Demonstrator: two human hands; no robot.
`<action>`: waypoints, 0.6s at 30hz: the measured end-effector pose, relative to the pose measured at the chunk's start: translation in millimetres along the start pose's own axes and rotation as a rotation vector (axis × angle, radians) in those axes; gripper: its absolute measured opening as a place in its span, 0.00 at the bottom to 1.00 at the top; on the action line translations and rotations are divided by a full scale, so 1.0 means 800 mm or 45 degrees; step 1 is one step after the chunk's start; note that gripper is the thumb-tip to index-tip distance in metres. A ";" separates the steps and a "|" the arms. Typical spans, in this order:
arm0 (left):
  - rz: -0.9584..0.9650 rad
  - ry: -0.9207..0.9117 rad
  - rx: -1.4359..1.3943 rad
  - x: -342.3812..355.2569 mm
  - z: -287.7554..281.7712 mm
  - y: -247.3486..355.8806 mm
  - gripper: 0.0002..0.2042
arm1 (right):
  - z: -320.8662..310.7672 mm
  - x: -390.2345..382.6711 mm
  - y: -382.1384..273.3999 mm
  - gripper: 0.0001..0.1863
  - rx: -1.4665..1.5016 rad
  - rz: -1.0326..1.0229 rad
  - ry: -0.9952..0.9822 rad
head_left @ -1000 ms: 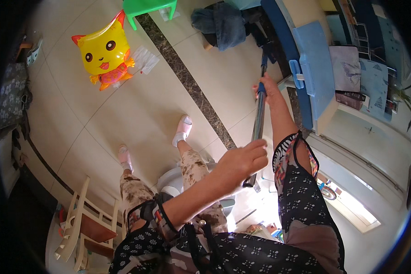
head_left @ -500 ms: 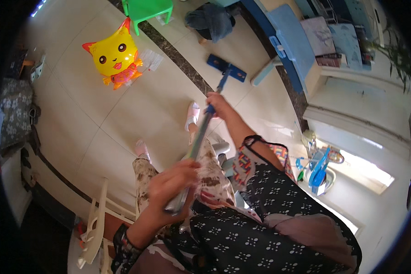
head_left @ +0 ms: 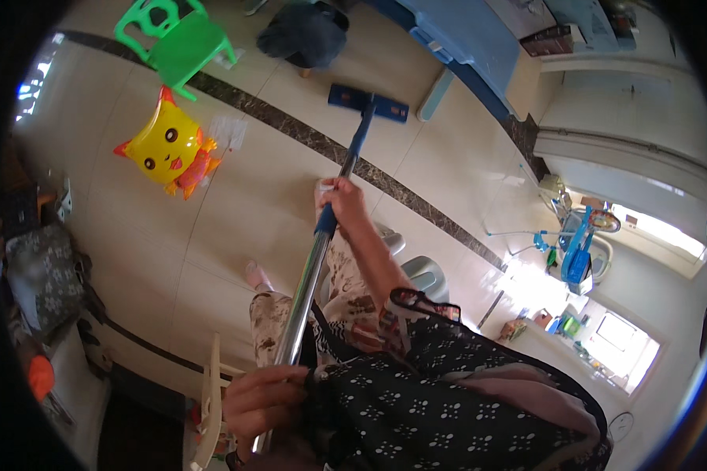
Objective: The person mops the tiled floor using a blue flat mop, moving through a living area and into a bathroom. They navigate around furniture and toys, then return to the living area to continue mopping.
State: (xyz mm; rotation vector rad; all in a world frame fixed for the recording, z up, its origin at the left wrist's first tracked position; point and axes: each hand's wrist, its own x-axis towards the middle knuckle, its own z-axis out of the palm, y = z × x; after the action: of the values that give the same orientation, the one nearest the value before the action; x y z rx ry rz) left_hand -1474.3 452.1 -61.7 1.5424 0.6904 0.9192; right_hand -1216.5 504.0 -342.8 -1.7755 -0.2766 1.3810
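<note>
The person holds a flat mop (head_left: 346, 169) in both hands and works it over the tiled floor (head_left: 236, 196); the right hand (head_left: 339, 202) is closed round the shaft where the blue sleeve meets the bare metal, arm stretched forward; the left hand (head_left: 265, 400) is closed round the lower, silver end of the shaft close to the body, near the bottom edge of the view. The blue mop head (head_left: 368, 102) lies flat on the floor just past the dark stone strip (head_left: 306, 137) that crosses the tiles, near a grey-blue bench leg (head_left: 434, 106) and below a dark bundle of cloth (head_left: 302, 35).

Half a second ago the head sat nearer the person, on the near side of that leg; a second ago the shaft stood almost upright by the blue furniture; so the mop has been pushed out along the floor in a forward stroke, and the reach now looks close to its full length. The judgement is that the stroke is about spent and the strip beyond the stone band is being covered.

A yellow cat-faced balloon (head_left: 165, 145) lies on the floor well to the left of the shaft; a green plastic chair (head_left: 177, 43) stands beyond it.
</note>
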 end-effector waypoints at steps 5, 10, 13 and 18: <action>-0.085 0.103 0.049 0.115 0.116 -0.095 0.10 | -0.084 0.171 -0.104 0.19 0.122 -0.061 -0.011; 0.000 -0.130 0.106 0.243 0.207 -0.178 0.11 | -0.184 0.323 -0.146 0.19 0.198 -0.057 0.015; 0.090 -0.238 0.174 0.267 0.227 -0.172 0.11 | -0.209 0.336 -0.144 0.21 0.238 -0.055 -0.026; 0.119 -0.276 0.293 0.246 0.211 -0.100 0.09 | -0.208 0.321 -0.071 0.20 0.351 -0.272 -0.116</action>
State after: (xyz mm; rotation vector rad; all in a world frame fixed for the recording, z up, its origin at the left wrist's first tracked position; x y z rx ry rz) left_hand -1223.6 542.3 -111.8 1.8612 0.5869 0.7450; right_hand -959.1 619.4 -473.5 -1.4172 -0.3000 1.2808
